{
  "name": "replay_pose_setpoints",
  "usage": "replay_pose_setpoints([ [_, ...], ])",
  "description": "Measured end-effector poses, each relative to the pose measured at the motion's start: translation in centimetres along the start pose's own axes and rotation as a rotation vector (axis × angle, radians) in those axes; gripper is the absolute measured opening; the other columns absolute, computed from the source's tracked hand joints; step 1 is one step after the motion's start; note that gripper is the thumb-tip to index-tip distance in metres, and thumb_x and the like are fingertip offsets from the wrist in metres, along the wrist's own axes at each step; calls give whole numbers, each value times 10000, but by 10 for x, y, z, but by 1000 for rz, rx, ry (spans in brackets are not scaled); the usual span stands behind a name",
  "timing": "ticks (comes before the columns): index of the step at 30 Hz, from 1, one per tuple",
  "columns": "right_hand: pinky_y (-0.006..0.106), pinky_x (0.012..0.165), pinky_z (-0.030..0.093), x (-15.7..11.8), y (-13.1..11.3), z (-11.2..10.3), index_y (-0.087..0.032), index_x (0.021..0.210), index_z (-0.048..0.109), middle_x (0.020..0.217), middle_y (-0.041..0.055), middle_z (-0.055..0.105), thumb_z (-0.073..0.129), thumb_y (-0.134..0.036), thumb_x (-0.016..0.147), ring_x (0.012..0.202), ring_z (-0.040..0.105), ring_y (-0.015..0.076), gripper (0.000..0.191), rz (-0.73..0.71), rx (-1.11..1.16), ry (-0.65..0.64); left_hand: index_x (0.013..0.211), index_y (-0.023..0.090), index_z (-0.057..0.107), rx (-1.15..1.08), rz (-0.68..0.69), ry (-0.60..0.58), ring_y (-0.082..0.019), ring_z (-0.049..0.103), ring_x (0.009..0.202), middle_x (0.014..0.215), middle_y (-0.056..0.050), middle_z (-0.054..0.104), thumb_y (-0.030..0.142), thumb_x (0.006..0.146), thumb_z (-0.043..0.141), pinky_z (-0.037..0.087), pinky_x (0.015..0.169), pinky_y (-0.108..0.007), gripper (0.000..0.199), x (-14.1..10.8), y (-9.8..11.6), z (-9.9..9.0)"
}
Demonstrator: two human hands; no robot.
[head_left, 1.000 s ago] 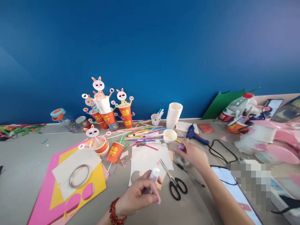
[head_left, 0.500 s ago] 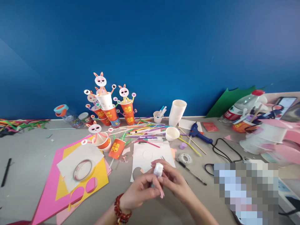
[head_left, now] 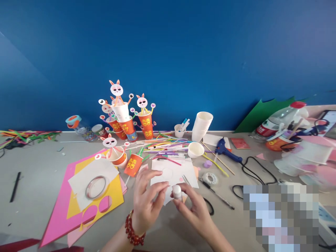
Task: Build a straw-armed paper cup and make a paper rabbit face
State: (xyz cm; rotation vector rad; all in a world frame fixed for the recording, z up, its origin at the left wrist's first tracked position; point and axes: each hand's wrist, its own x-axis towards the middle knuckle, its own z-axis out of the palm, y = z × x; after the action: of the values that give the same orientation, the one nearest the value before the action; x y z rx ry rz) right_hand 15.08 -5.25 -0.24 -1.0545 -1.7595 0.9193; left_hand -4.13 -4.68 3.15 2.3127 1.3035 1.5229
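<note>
My right hand (head_left: 193, 206) holds an upright glue stick (head_left: 177, 191), its white end up, between thumb and fingers. Just to its left is my left hand (head_left: 148, 197), wearing a red bead bracelet (head_left: 134, 229). Its index finger is stretched out, while the thumb and another finger come together at the tips; whatever is between them is too small to make out. Beneath and beyond both hands lies a white sheet (head_left: 174, 166) with a drawn circle. Scissors blades (head_left: 186, 180) show by the right fingers. A purple cap (head_left: 208, 163) lies farther right.
Rabbit-topped paper cups (head_left: 126, 126) stand at the back left. Pink card (head_left: 59, 196) with a tape roll (head_left: 96, 187) lies left. Coloured sticks (head_left: 162, 145), stacked white cups (head_left: 201, 126), a blue glue gun (head_left: 227, 150) with its cord, and a pen (head_left: 220, 197) are beyond or right.
My hands have moved apart. The left hand has come up and left, away from the glue stick, with its index finger extended; the right hand keeps hold of the glue stick.
</note>
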Motion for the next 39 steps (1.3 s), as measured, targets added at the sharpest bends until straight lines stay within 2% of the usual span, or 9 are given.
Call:
replay_pose_setpoints([
  [3, 280, 762, 501, 1, -2, 4, -220, 1039, 592, 920, 27, 679, 592, -240, 898, 838, 645, 193, 142, -59, -32, 25, 1076, 245, 675, 16, 105, -35, -260, 565, 1114, 1195, -82, 593, 64, 866, 598, 387, 1062, -598, 288, 3, 5, 2],
  [6, 278, 768, 506, 0, -3, 4, -224, 1051, 582, 950, 31, 679, 585, -221, 900, 859, 648, 193, 150, -78, -35, 22, 1079, 233, 678, 13, 139, -47, -262, 569, 1101, 1190, -88, 601, 58, 862, 589, 388, 1054, -611, 292, 3, 6, 4],
  [16, 277, 831, 512, -3, -3, 1, -242, 1084, 589, 1001, 31, 686, 596, -211, 904, 924, 658, 195, 183, -96, -49, 32, 1129, 258, 693, 79, 243, -108, -272, 557, 1148, 1290, -86, 621, 92, 873, 519, 388, 1057, -595, 351, 2, 1, 0],
  [23, 283, 816, 533, -5, -2, 1, -234, 1074, 603, 992, 37, 701, 603, -217, 894, 911, 669, 200, 181, -91, -79, 38, 1177, 209, 669, 96, 247, -100, -304, 553, 1180, 1302, -119, 609, 99, 825, 531, 404, 1056, -614, 394, -3, 3, -3],
  [28, 306, 815, 552, -3, -3, 1, -230, 1058, 607, 980, 50, 708, 611, -208, 880, 915, 679, 213, 179, -102, -90, 66, 1188, 234, 675, 94, 273, -130, -307, 555, 1154, 1197, -97, 646, 95, 785, 556, 355, 1080, -639, 443, -7, 2, -7],
  [32, 304, 796, 555, -4, -4, 1, -234, 1069, 605, 982, 50, 711, 618, -210, 872, 913, 683, 217, 199, -114, -112, 79, 1186, 236, 683, 91, 261, -153, -312, 534, 1175, 1215, -97, 637, 87, 768, 556, 364, 1075, -614, 461, -7, 1, -8],
  [39, 251, 649, 505, -9, -2, 5, -229, 1054, 582, 852, 9, 672, 555, -237, 914, 715, 621, 164, 143, -41, -86, 27, 1198, 213, 676, 63, 248, -173, -321, 515, 1194, 1247, -110, 620, 78, 760, 537, 347, 1078, -629, 479, -8, 2, -8],
])
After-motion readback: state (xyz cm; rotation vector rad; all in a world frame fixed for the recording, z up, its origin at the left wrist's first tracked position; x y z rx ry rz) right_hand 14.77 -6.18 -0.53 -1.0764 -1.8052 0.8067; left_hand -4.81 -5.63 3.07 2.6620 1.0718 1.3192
